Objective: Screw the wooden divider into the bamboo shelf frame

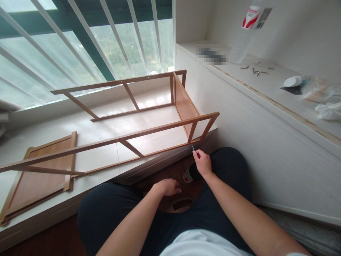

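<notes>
My right hand (203, 163) pinches a thin metal screw (193, 147), its tip close under the near right corner of a wooden shelf frame (149, 133) that lies on its side on the white window ledge (87, 128). A screwdriver with a black, red and white handle (189, 175) rests on my lap just below that hand. My left hand (167, 186) hovers over my lap with its fingers curled down, holding nothing that I can see.
A flat wooden panel (39, 177) lies on the ledge at the left. On the white counter (261, 85) to the right stand a plastic bottle (246, 32), small metal parts (255, 70), a white lid (292, 81) and plastic bags (323, 97). Window bars (87, 35) rise behind.
</notes>
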Demonstrator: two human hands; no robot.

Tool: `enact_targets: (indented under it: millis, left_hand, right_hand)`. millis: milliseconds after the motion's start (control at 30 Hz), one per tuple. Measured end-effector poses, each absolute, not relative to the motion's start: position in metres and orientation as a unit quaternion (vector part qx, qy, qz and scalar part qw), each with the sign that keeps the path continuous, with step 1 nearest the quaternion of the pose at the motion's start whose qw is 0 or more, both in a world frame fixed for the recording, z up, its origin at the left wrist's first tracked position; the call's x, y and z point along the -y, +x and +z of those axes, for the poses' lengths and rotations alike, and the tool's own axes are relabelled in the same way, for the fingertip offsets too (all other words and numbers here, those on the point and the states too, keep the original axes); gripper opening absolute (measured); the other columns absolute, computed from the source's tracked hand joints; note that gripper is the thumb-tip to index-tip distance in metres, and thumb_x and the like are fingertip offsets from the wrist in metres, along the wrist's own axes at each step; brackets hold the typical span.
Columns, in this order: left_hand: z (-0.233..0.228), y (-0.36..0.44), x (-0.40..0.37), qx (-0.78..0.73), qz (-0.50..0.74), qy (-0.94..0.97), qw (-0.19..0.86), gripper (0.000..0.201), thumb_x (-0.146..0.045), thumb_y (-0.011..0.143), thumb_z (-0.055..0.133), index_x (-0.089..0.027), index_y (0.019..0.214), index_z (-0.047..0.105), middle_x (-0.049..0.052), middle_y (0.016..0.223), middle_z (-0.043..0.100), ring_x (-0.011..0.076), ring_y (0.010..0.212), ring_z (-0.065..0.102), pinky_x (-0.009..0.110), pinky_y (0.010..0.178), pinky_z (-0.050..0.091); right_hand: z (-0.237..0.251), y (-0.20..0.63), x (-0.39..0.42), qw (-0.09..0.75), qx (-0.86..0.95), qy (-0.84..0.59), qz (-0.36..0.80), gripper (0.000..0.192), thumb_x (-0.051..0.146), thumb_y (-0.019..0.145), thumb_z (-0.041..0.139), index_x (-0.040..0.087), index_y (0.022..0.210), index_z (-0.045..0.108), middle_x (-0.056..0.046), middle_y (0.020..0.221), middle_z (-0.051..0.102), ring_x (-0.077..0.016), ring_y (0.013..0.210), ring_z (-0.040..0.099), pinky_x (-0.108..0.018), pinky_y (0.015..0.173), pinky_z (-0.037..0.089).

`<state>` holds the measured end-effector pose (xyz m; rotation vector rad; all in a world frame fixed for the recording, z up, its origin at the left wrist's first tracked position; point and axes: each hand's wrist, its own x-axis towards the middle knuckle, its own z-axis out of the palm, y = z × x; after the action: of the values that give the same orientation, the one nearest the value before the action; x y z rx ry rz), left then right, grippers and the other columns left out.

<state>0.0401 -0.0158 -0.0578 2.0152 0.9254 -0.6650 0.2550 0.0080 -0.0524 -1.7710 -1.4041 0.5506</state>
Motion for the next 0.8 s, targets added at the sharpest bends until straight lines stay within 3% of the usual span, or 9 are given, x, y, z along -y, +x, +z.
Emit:
enact_targets:
  millis: [200,367,433,567,800]
  left_hand:
    - [-0.060,0.040,0.015,-0.361,-0.269,0.799,0.399,0.044,-0.050,0.086,0.046,-0.023,0.112,0.069,0.011,0.112,0.071,0.0288,0.101,0.067,0.036,0.082,0.050]
    - [-0.058,0.040,0.015,-0.360,-0.273,0.798,0.400,0.044,-0.049,0.086,0.046,-0.023,0.113,0.069,0.010,0.113,0.071,0.0281,0.101,0.067,0.036,0.082,0.050]
    - [-0.057,0.040,0.015,-0.359,-0.273,0.798,0.401,0.044,-0.049,0.086,0.046,-0.023,0.114,0.068,0.010,0.113,0.071,0.0285,0.101,0.066,0.036,0.083,0.050]
    - [-0.057,0.041,0.016,-0.359,-0.272,0.797,0.402,0.045,-0.049,0.086,0.046,-0.023,0.115,0.068,0.011,0.114,0.071,0.0294,0.102,0.066,0.036,0.083,0.050]
    - [-0.059,0.042,0.015,-0.364,-0.275,0.793,0.404,0.044,-0.049,0.087,0.047,-0.024,0.116,0.068,0.010,0.116,0.070,0.0271,0.102,0.066,0.035,0.084,0.049]
  right_hand:
    - [-0.060,0.255,-0.013,0.468,0.475,-0.648,0.368,0.037,0.051,0.087,0.056,0.020,0.068,0.061,0.002,0.048,0.052,-0.0140,0.048,0.048,-0.026,0.053,0.036]
    - [-0.063,0.250,-0.012,0.516,0.326,-0.579,0.541,0.035,0.052,0.081,0.065,0.019,0.069,0.060,0.006,0.046,0.046,-0.0069,0.038,0.031,-0.021,0.039,0.020]
    - [-0.061,0.251,-0.011,0.521,0.258,-0.524,0.623,0.033,0.049,0.078,0.070,0.019,0.071,0.059,0.007,0.048,0.045,-0.0049,0.037,0.026,-0.019,0.037,0.014]
    - [-0.054,0.255,-0.012,0.511,0.147,-0.408,0.742,0.027,0.040,0.079,0.073,0.018,0.074,0.058,0.007,0.050,0.044,-0.0044,0.039,0.026,-0.017,0.036,0.016]
    - [-0.050,0.258,-0.014,0.476,0.049,-0.294,0.827,0.017,0.028,0.091,0.061,0.019,0.078,0.055,0.008,0.054,0.035,-0.0076,0.042,0.025,-0.017,0.036,0.023]
